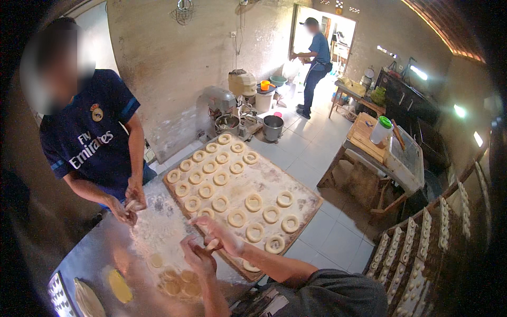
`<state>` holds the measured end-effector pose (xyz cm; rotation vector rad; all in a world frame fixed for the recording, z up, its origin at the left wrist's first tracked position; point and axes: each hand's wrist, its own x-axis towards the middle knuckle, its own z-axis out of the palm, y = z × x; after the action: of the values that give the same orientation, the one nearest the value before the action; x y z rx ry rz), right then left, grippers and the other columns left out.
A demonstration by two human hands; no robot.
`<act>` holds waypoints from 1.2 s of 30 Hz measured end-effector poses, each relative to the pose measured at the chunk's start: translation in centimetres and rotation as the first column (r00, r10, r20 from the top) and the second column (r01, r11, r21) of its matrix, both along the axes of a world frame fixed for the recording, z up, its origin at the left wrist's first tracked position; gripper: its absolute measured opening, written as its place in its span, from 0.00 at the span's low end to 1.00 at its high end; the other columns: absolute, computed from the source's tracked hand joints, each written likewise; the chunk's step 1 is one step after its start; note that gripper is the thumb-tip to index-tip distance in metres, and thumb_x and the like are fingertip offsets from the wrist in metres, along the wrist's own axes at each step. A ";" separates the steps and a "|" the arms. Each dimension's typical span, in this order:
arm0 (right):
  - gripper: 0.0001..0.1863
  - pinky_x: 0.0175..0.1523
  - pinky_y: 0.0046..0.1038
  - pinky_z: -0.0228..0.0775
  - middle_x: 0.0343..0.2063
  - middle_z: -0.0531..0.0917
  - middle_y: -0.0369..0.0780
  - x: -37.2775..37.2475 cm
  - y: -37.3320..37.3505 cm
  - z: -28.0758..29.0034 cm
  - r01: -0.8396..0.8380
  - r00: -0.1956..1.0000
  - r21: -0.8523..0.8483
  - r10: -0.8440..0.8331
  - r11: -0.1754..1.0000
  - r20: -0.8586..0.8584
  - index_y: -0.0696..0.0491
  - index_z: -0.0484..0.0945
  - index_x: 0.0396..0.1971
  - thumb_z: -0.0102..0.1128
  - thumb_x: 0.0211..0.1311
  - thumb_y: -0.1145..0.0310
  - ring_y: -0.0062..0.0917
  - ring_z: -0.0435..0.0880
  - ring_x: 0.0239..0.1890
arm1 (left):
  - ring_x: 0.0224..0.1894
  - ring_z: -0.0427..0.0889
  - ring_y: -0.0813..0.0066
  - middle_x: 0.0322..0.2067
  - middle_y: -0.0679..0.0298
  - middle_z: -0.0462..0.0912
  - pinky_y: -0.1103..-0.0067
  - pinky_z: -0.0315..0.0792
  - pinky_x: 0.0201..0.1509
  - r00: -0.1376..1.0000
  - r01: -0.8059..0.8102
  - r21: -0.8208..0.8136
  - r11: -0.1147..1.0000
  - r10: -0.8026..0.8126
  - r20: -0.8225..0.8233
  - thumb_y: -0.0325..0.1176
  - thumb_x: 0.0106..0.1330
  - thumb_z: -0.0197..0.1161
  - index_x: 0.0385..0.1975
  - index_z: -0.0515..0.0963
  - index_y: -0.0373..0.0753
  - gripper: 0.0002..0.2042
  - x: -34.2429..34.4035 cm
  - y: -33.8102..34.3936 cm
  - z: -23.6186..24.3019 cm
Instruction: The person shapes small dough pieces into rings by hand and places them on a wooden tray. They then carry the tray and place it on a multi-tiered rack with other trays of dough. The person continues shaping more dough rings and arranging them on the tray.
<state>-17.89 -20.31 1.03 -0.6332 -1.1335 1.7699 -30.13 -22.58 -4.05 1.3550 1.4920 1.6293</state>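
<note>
My left hand [198, 257] and my right hand [222, 235] are close together over the floured table, with fingers curled around a small pale piece of dough [212, 244]. Most of that piece is hidden by the fingers. Beneath and beyond them, a floured wooden board [274, 179] carries rows of dough rings [253, 202]. Loose flour [158, 227] is spread left of my hands. Flat rounds of dough [171, 285] lie in a cluster near my left wrist. Across the table, a co-worker's hands [132, 208] also work a small piece of dough.
A yellow oval item [120, 285] and a dark tray with pale pieces [57, 293] lie at the table's left. Mixers [219, 103] and a metal pot [273, 128] stand by the wall. Racks of shaped dough [406, 240] line the right. Another person [317, 61] stands by the doorway.
</note>
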 end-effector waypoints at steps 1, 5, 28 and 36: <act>0.29 0.43 0.25 0.71 0.45 0.78 0.42 1.6 0.4 0.0 -0.006 0.993 0.061 -0.001 0.998 0.114 0.50 0.61 0.68 0.46 0.72 0.54 0.21 0.77 0.35 | 0.38 0.79 0.61 0.37 0.50 0.78 0.71 0.74 0.41 0.999 0.031 -0.084 0.996 -0.033 -0.023 0.39 0.77 0.43 0.44 0.71 0.34 0.15 1.7 -0.1 0.3; 0.30 0.45 0.24 0.69 0.37 0.76 0.37 7.7 0.9 0.2 0.201 0.961 0.213 -0.235 0.956 0.149 0.51 0.61 0.66 0.52 0.68 0.55 0.21 0.75 0.34 | 0.35 0.83 0.57 0.34 0.51 0.82 0.69 0.75 0.37 0.981 0.101 -0.042 0.994 -0.106 -0.162 0.37 0.76 0.44 0.43 0.72 0.34 0.13 8.5 1.6 2.3; 0.37 0.60 0.41 0.68 0.58 0.76 0.48 32.6 0.7 -8.2 0.695 0.515 -0.049 -0.448 0.717 0.731 0.55 0.57 0.71 0.52 0.71 0.49 0.36 0.79 0.56 | 0.51 0.77 0.36 0.52 0.34 0.72 0.51 0.69 0.55 0.711 0.257 -0.601 0.757 -0.569 -0.412 0.48 0.73 0.48 0.61 0.62 0.40 0.23 33.1 5.5 1.9; 0.44 0.53 0.53 0.69 0.48 0.80 0.50 33.4 -1.6 -9.6 0.256 -0.047 0.465 -0.470 0.847 0.881 0.54 0.57 0.69 0.67 0.55 0.57 0.47 0.81 0.48 | 0.55 0.75 0.46 0.53 0.45 0.71 0.52 0.66 0.60 0.393 0.247 -0.576 0.779 -0.624 -0.676 0.52 0.60 0.65 0.66 0.61 0.44 0.36 29.9 4.9 -1.2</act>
<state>15.46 -21.95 -8.55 -2.0673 -1.6955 0.4500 -0.21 -17.65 -5.30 2.2051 1.5627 0.1867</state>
